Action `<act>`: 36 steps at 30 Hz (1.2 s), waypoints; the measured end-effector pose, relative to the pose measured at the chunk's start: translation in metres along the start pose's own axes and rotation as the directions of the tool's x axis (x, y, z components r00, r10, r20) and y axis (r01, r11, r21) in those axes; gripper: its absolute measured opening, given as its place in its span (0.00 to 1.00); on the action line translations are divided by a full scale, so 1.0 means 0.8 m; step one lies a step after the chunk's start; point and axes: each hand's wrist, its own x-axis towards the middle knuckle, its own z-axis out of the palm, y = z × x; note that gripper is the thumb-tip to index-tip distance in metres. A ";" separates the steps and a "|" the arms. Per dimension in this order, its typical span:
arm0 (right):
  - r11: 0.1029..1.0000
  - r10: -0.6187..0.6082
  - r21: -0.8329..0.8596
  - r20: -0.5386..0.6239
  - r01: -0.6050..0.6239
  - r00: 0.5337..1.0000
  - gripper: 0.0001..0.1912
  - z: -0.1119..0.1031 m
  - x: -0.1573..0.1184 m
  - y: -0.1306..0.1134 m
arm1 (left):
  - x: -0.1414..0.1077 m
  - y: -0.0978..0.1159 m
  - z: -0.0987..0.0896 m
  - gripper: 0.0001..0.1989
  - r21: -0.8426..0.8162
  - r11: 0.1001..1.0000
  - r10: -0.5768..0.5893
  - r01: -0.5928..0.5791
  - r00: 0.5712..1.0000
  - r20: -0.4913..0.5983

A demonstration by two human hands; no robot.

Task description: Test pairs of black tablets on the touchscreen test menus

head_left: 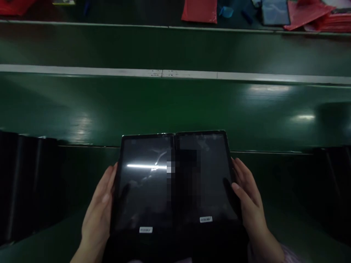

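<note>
Two dark tablets lie side by side in front of me, their long inner edges meeting in the middle. The left tablet point(144, 199) reflects a bright strip of light, and a small white label sits near its lower end. A similar label is stuck on the right tablet point(215, 193). My left hand point(98, 208) grips the left tablet's outer edge, thumb along the side. Around the outer edge of the right tablet my right hand point(249, 201) is closed, with the thumb at its rim. The undersides of both tablets and some fingertips are hidden.
A green conveyor belt point(175, 106) runs across, bordered by a pale rail point(192, 74). On the far shelf lie a red pouch point(199, 11), another tablet point(275, 12) and red packets point(309, 14). Dark upright items point(27, 186) stand at left, with more dark shapes at right.
</note>
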 end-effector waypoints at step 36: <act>0.468 -0.528 -0.450 0.548 0.760 0.649 0.11 0.021 0.035 -0.096 | 0.083 0.071 0.041 0.25 -0.253 0.967 -0.038 0.018 0.996 -0.075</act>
